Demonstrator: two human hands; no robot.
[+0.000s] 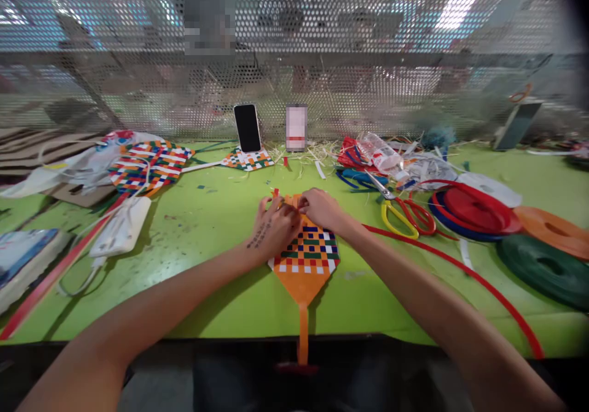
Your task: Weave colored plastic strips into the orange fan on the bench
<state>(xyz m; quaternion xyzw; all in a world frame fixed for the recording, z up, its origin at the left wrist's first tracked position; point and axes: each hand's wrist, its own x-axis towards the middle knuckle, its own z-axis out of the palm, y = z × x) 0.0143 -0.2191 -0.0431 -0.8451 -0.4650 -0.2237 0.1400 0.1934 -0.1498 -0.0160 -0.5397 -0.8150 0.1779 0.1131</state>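
Observation:
A woven fan (305, 286) of flat plastic strips lies on the green table below my hands. Its lower end is plain orange with a narrow orange handle; above that, white, red, green and blue strips cross the orange ones. My left hand (280, 228) is closed over the fan's upper left part, fingers bent onto the strips. At the upper edge, my right hand (322, 208) pinches at the orange strips; its fingertips are partly hidden. A long red strip (460, 262) runs from behind my right forearm towards the table's front edge. A small red end shows above my left hand.
Scissors (391, 216), plastic bottle (380, 153) and rolls of red (481, 209), orange (554, 231) and green strip (545, 270) lie right. Left are a power strip (122, 228) and a finished woven fan (150, 165). A phone (247, 128) leans against the perforated screen (322, 26).

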